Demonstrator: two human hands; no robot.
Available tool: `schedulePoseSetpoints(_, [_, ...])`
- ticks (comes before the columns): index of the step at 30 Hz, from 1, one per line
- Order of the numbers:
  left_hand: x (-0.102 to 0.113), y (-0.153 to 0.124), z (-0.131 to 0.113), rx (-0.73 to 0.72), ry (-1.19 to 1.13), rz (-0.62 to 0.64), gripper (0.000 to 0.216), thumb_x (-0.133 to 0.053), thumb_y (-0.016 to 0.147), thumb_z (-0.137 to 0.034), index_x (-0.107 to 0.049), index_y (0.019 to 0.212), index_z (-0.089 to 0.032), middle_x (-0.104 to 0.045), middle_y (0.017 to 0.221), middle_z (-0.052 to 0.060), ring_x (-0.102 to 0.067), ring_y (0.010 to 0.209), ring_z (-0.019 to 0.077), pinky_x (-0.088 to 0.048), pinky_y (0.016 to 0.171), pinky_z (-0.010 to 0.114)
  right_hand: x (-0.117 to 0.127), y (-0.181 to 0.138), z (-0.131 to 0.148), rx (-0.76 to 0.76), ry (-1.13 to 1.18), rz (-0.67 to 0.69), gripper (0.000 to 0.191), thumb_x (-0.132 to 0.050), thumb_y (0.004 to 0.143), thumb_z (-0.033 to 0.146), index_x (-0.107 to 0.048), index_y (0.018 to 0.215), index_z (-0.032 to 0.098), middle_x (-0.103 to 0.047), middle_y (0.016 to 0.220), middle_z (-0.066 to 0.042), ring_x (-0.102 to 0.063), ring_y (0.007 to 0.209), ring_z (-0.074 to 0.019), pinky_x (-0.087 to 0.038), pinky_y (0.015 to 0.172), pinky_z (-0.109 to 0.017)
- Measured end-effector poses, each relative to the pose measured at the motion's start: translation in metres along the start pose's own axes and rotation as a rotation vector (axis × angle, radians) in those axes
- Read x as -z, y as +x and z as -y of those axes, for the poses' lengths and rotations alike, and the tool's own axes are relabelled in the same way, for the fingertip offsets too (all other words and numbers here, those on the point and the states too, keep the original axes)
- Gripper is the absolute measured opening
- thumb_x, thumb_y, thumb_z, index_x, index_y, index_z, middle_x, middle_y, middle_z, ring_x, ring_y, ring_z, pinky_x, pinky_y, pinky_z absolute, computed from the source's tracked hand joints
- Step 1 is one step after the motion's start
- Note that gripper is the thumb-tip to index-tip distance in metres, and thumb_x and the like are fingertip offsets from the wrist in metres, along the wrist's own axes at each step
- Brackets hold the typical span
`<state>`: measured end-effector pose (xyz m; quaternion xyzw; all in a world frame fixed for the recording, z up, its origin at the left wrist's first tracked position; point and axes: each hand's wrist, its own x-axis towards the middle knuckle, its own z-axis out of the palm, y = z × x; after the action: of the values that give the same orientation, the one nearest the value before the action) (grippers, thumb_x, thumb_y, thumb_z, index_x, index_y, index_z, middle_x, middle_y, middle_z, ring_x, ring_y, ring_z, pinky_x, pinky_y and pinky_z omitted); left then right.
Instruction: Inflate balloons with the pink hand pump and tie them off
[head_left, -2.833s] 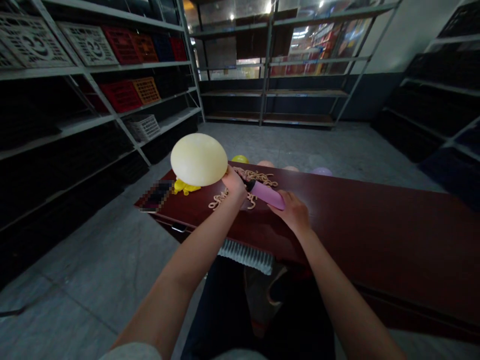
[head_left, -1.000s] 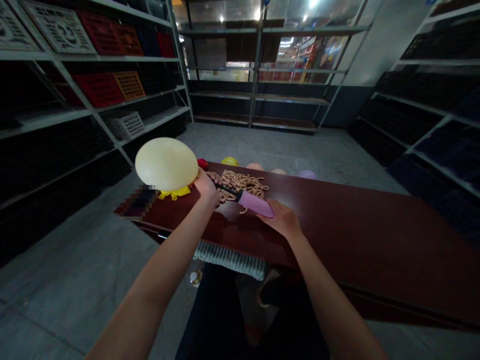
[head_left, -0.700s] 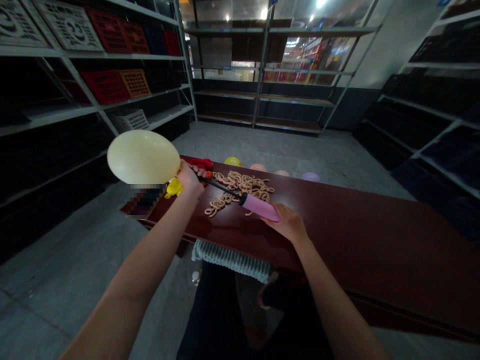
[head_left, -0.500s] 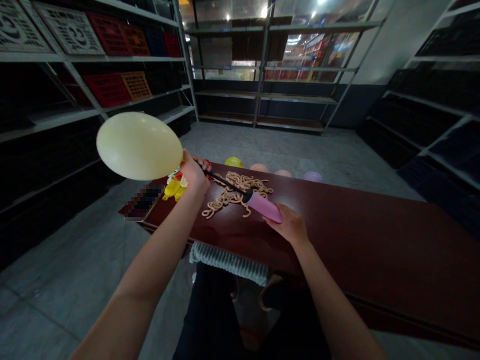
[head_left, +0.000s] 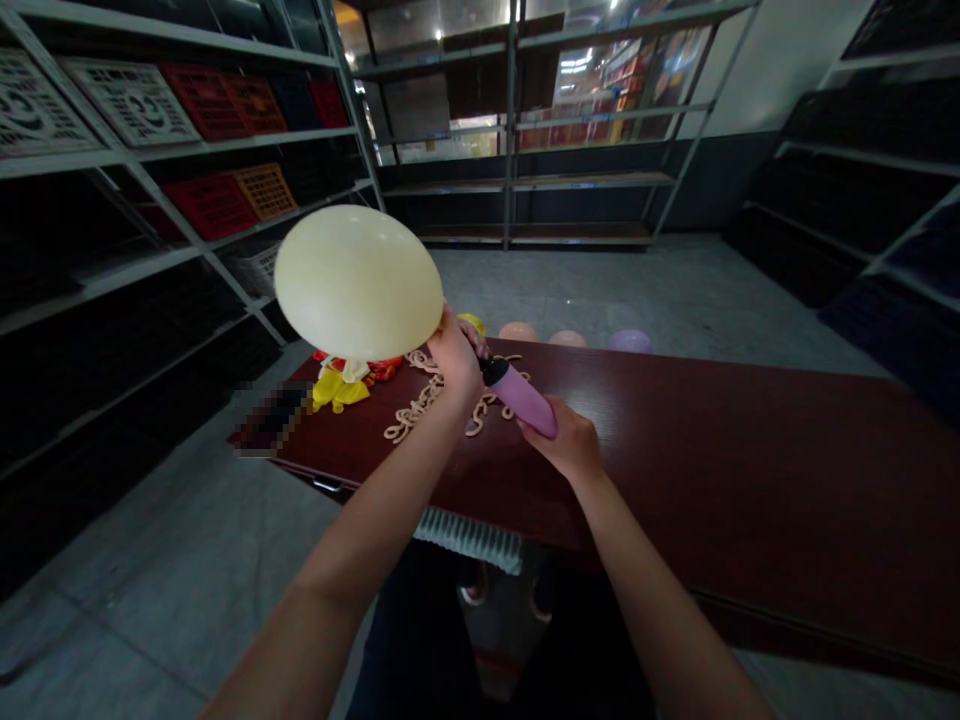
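A pale yellow balloon (head_left: pixel 358 283), blown up large, sits at the front end of a hand pump with a pink barrel (head_left: pixel 523 397) and a black collar. My left hand (head_left: pixel 457 355) is closed round the balloon's neck and the pump's far end; the neck itself is hidden by the fingers. The bottom of the pink barrel is gripped in my right hand (head_left: pixel 566 438). The black rod is pushed in, so both hands are close together above the table. Below them lies a heap of beige curly strings (head_left: pixel 416 408), partly covered by my left hand and forearm.
The dark red table (head_left: pixel 720 470) stretches to the right. Limp yellow balloons (head_left: pixel 340 390) lie on its left end beside red and white ones. Beyond the far edge show a purple balloon (head_left: pixel 630 342) and peach balloons (head_left: pixel 517 332). Shelves with crates (head_left: pixel 214 205) stand left.
My left hand has moved right towards my right hand, carrying the balloon along, and the black rod has gone into the pink barrel. The balloon looks slightly rounder. The view has shifted a little.
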<state>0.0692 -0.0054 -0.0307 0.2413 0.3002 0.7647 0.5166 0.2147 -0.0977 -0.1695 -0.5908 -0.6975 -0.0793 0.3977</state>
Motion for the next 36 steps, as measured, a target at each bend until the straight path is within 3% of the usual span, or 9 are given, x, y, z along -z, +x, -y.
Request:
schedulePoseSetpoints(5, [0.010,0.001,0.019,0.063,0.010,0.016,0.053,-0.049,0.101,-0.045,-0.035,0.057,-0.022,-0.033,0.041,-0.006,-0.030,0.028,0.0072,-0.022,0.032,0.022,0.000,0.001,0.000,-0.013,-0.011,0.043,0.039,-0.064,0.086,0.051,-0.066,0.108,0.019,-0.077,0.090,-0.008,-0.074,0.076,-0.0255,-0.051,0.064,-0.032])
schedulePoseSetpoints(9, [0.025,0.009,0.015,0.096,0.017,-0.017,0.052,-0.055,0.098,-0.047,-0.035,0.058,-0.021,-0.034,0.041,-0.007,-0.032,0.029,0.0070,-0.026,0.033,0.021,-0.001,0.001,0.001,0.035,-0.003,0.050,0.040,-0.062,0.089,0.053,-0.066,0.110,0.019,-0.078,0.096,-0.008,-0.075,0.081,-0.0250,-0.054,0.069,-0.032])
schedulePoseSetpoints(14, [0.048,0.016,0.007,0.152,-0.024,-0.121,0.046,-0.047,0.101,-0.040,-0.033,0.062,-0.022,-0.033,0.041,-0.008,-0.032,0.030,0.0081,-0.026,0.035,0.021,-0.005,-0.001,0.002,0.109,-0.039,0.063,0.044,-0.063,0.089,0.056,-0.068,0.112,0.018,-0.078,0.098,-0.010,-0.075,0.083,-0.0250,-0.055,0.071,-0.032])
schedulePoseSetpoints(20, [0.076,0.036,-0.016,0.132,-0.040,-0.190,0.039,-0.050,0.099,-0.035,-0.034,0.067,-0.021,-0.036,0.044,-0.009,-0.033,0.032,0.0074,-0.027,0.038,0.020,-0.005,-0.004,0.001,0.139,-0.072,0.115,0.043,-0.063,0.089,0.056,-0.068,0.112,0.021,-0.078,0.097,-0.008,-0.075,0.085,-0.0250,-0.056,0.072,-0.034])
schedulePoseSetpoints(27, [0.105,0.071,-0.067,0.109,-0.054,-0.230,0.034,-0.047,0.099,-0.031,-0.035,0.068,-0.021,-0.034,0.046,-0.009,-0.032,0.034,0.0072,-0.027,0.039,0.021,-0.001,-0.004,0.005,0.177,-0.088,0.170,0.043,-0.062,0.090,0.055,-0.065,0.117,0.021,-0.077,0.105,-0.008,-0.074,0.089,-0.0243,-0.057,0.075,-0.035])
schedulePoseSetpoints(31, [0.102,0.080,-0.088,0.067,-0.050,-0.224,0.040,-0.054,0.096,-0.041,-0.034,0.068,-0.022,-0.032,0.048,-0.009,-0.030,0.034,0.0071,-0.026,0.038,0.022,-0.002,-0.004,0.006,0.195,-0.075,0.134,0.045,-0.061,0.090,0.055,-0.065,0.116,0.019,-0.077,0.104,-0.010,-0.075,0.088,-0.0246,-0.057,0.076,-0.035])
schedulePoseSetpoints(36, [0.072,0.069,-0.087,-0.056,-0.056,-0.190,0.051,-0.061,0.091,-0.057,-0.033,0.066,-0.022,-0.030,0.047,-0.009,-0.030,0.035,0.0068,-0.025,0.038,0.021,-0.001,-0.004,0.004,0.113,-0.071,0.059,0.042,-0.064,0.088,0.053,-0.067,0.113,0.020,-0.077,0.099,-0.010,-0.075,0.083,-0.0250,-0.057,0.074,-0.035])
